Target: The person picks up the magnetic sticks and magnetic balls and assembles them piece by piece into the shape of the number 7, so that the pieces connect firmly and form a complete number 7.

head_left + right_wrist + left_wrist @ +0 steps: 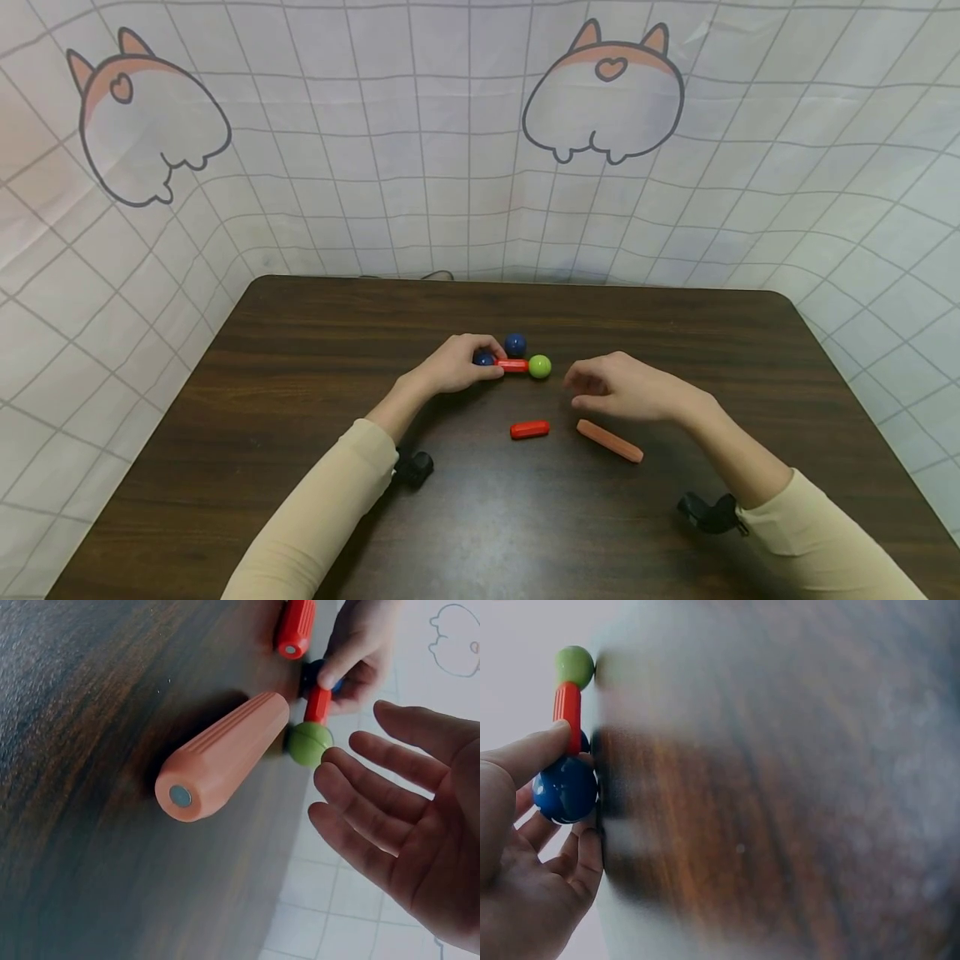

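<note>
My left hand (459,363) pinches a short red magnetic rod (568,712) near its end, thumb on one side and fingers on the other. A blue ball (565,789) sits on the rod's near end, between the thumb and the curled fingers. At the rod's other end is a green ball (540,367). My right hand (626,386) is a little to the right of the green ball, fingers loosely bent and holding nothing. Below that hand lies a longer orange rod (225,756) with a round metal tip. Just behind the red rod rests a second blue ball (515,345).
Another red rod (529,429) lies on the dark wooden table (300,333), left of the orange rod. A white grid-patterned curtain (450,150) rises behind the table's back edge. Each wrist carries a black camera, such as the left one (415,468).
</note>
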{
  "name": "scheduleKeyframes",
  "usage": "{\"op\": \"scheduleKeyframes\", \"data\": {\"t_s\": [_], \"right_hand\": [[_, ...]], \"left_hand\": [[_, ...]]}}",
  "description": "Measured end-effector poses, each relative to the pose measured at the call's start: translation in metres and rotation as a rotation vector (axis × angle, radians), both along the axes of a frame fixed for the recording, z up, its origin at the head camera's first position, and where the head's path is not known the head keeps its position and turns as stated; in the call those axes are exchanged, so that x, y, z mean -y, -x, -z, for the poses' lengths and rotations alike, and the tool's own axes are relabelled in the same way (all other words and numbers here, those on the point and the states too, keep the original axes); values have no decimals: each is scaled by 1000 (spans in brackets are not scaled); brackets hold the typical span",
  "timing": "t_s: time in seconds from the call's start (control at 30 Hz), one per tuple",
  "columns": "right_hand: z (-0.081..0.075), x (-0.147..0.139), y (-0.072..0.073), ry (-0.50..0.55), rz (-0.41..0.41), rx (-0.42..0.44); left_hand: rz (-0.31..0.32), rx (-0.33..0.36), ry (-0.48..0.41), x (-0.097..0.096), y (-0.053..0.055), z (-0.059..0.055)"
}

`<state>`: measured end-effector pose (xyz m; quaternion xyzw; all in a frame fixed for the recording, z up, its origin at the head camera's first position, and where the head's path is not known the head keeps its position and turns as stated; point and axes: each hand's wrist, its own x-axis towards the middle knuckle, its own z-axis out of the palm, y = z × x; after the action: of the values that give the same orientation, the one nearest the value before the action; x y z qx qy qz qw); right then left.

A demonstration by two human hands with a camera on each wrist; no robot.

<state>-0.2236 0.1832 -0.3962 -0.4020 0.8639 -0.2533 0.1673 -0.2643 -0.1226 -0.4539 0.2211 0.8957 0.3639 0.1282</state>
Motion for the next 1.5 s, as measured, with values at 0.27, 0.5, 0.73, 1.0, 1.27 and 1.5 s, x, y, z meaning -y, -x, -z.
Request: {"op": "scheduleKeyframes", "data": {"t_s": [0.27, 0.5, 0.73, 1.0, 1.27, 1.5], "right_hand": [[-3, -4, 0, 5, 7, -9], [-7, -6, -1, -2, 6, 8], [-5, -7, 0, -6, 9, 16], [-4, -9, -1, -12, 17, 33], [-1, -9, 0, -27, 23, 40], [0, -9, 0, -36, 23, 40]], "left_hand": [[1, -1, -4, 0, 1, 1], [-4, 4, 1, 0, 1, 1], [-6, 4, -2, 0, 0, 1], [-2, 4, -1, 0, 0, 0], [-6, 12, 5, 0, -2, -2], [-11, 9, 3, 0, -2, -3]]}}
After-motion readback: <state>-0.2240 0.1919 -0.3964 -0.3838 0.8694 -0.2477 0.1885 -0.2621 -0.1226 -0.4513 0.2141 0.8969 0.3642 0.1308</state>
